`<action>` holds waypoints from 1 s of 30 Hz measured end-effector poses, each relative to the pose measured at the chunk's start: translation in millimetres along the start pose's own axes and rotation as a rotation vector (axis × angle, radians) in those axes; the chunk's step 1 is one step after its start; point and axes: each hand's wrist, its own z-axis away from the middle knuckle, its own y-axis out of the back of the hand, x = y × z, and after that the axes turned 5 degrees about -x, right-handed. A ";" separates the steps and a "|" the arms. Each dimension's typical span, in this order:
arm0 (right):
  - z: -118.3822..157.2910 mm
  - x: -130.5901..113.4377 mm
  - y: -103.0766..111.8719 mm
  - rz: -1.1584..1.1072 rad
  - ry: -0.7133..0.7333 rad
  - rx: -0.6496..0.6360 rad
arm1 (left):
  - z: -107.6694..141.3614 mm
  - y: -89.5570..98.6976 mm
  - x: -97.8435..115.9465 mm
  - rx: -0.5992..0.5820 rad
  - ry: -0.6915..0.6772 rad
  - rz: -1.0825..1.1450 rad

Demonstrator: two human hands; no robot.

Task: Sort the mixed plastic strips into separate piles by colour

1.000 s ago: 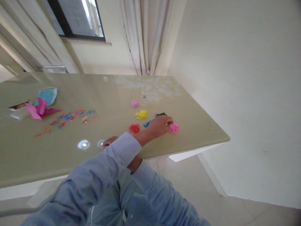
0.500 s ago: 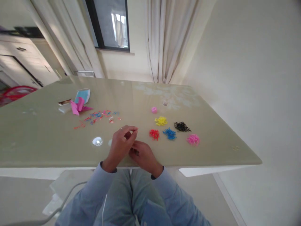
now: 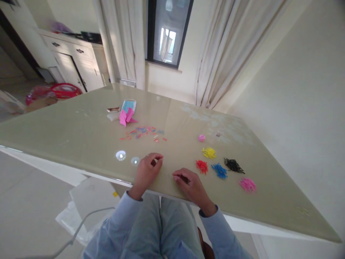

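My left hand [image 3: 149, 169] is above the table near its front edge, with thumb and fingertips pinched together. A little to its right, my right hand [image 3: 191, 184] is also pinched, apart from the left one. Anything between the fingertips is too small to make out. Closest to my right hand is a pile of small red bands [image 3: 202, 166]. Beyond it lie piles of small blue bands [image 3: 219, 171], yellow bands [image 3: 209, 152], black bands [image 3: 234, 165] and pink bands [image 3: 247, 185]. A small pink ring-shaped thing [image 3: 201, 137] sits behind the yellow pile.
Loose red, blue and white bits [image 3: 144, 132] are scattered on the glossy table [image 3: 88, 133]. Behind them lie pink folded paper [image 3: 126, 117], a blue face mask [image 3: 128, 105] and a small brown-and-white packet [image 3: 113, 109]. A wall [image 3: 304, 108] runs along the right side.
My hands, close together before, have drawn apart, the right one moving away from the left. The camera view has turned left and tilted, so the table appears shifted right.
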 end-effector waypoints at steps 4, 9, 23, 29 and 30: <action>-13.9 -11.7 5.7 -0.021 -0.081 -0.087 | 5.3 1.7 5.5 -0.065 -0.061 -0.035; -51.2 -36.2 7.5 -0.011 -0.007 -0.103 | 9.1 6.4 11.6 -0.106 -0.019 -0.068; -212.8 -43.4 -55.2 0.272 0.072 -0.198 | 8.1 9.0 15.4 -0.115 0.010 -0.041; -232.3 -46.5 -73.7 0.500 0.086 -0.217 | 7.2 7.9 13.8 -0.094 0.000 -0.058; -233.9 -47.3 -74.5 0.529 0.081 -0.219 | 6.9 7.8 13.8 -0.093 -0.002 -0.055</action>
